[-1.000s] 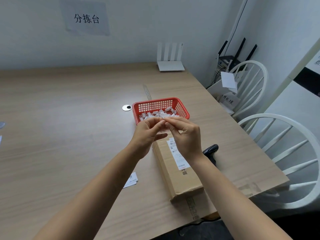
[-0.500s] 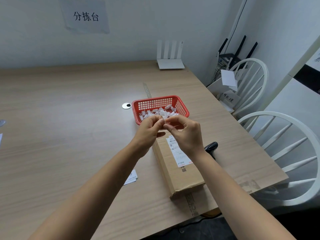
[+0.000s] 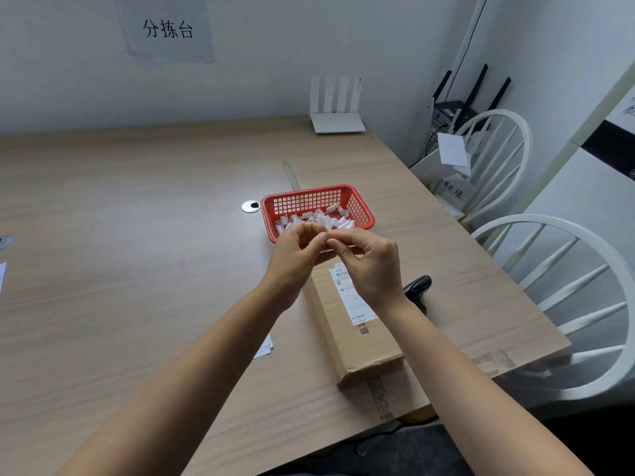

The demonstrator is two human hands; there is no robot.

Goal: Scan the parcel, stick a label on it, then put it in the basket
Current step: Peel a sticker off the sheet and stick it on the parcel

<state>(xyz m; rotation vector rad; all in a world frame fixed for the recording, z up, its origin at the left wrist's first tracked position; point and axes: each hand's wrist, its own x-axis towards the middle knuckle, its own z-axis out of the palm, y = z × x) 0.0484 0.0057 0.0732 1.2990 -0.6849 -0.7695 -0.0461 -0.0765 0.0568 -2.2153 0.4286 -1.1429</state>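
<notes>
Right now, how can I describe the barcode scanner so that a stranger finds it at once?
Start at the wooden table and go to its right edge, near the white chairs. Beside the long cardboard parcel, just right of the right hand, lies the barcode scanner. It is the only black object on the tabletop.

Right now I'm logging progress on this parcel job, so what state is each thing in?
Parcel: lying flat on the table, closed, printed slip on top.
Red basket: open, white paper bits inside, no parcel.
Scanner: lying on the table, unheld.
Left hand: pinching something small, too small to tell.
Right hand: pinching the same bit, fingertips meeting.
</notes>
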